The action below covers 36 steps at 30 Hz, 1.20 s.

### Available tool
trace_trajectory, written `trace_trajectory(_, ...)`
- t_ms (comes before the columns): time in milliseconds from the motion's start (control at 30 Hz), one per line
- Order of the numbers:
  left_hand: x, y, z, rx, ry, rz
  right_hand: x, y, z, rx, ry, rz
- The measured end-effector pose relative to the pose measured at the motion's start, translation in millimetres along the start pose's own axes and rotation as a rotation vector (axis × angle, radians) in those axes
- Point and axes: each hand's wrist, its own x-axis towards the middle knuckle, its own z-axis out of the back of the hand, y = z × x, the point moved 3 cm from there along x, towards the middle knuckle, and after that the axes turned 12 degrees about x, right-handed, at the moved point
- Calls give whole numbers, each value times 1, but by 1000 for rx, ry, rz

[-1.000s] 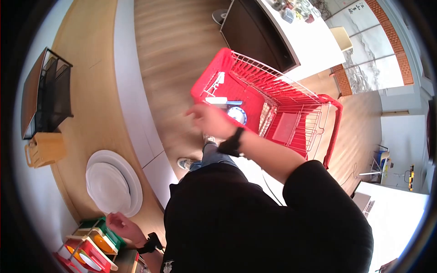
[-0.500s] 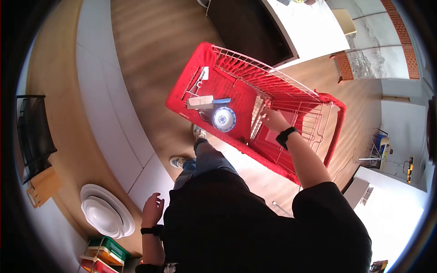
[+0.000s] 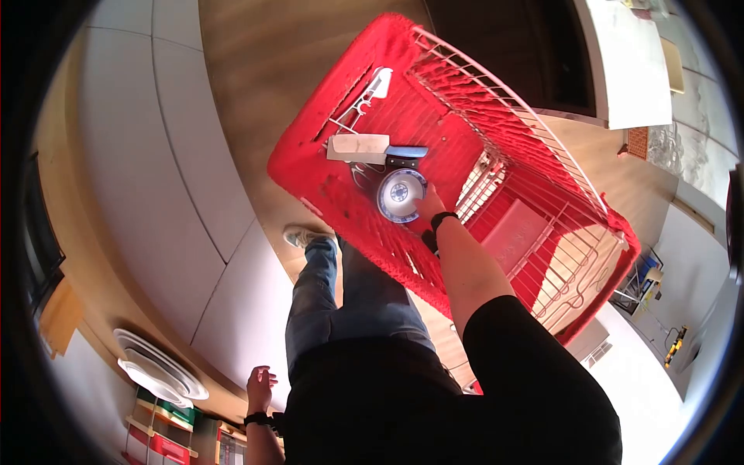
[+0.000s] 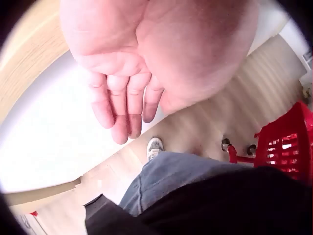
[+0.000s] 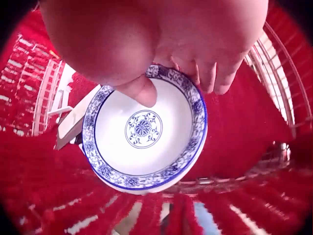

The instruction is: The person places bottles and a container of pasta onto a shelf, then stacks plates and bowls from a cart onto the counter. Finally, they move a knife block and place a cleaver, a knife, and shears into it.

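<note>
Inside the red-lined shopping cart (image 3: 325,116), my right hand (image 3: 428,209) grips the rim of a white bowl (image 3: 397,194) with a blue floral pattern. The right wrist view shows my thumb (image 5: 145,93) over the inner wall of the bowl and the fingers outside its rim. Right beside the bowl lies a cleaver (image 3: 356,147) with a blue handle, and a black knife handle (image 3: 403,163) shows next to it. My left hand (image 3: 262,389) hangs away from the cart, near the counter side, holding nothing. Its fingers (image 4: 117,98) are loosely bent in the left wrist view.
A white wire piece (image 3: 377,85) sits at the cart's far end. Stacked white plates (image 3: 159,372) are on the wooden counter at left, with a coloured rack (image 3: 159,434) below them in view. A white-topped table (image 3: 628,70) stands beyond the cart.
My right hand has come down into the cart, passed over its near-handle part, and now grips the bowl. The cart appears closer. My left hand has moved away from the counter rack and hangs lower.
</note>
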Motion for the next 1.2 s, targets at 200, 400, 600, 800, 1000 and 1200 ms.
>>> trace_trajectory(200,1,-23,6,-57,-60,23,23,-9,9,208,-27,-129)
trace_trajectory(400,8,-59,12,-53,-105,-49,16,14,18,-74,40,-84)
trace_trajectory(600,10,-93,20,-19,-145,-146,2,13,34,8,85,55)
trace_trajectory(800,13,-103,23,4,-144,-184,-8,-16,57,393,50,-49)
trace_trajectory(1000,17,-98,18,35,-130,-155,-12,-31,80,745,-197,-240)
trace_trajectory(1200,24,-93,17,81,-137,-141,12,-68,68,1058,-366,-300)
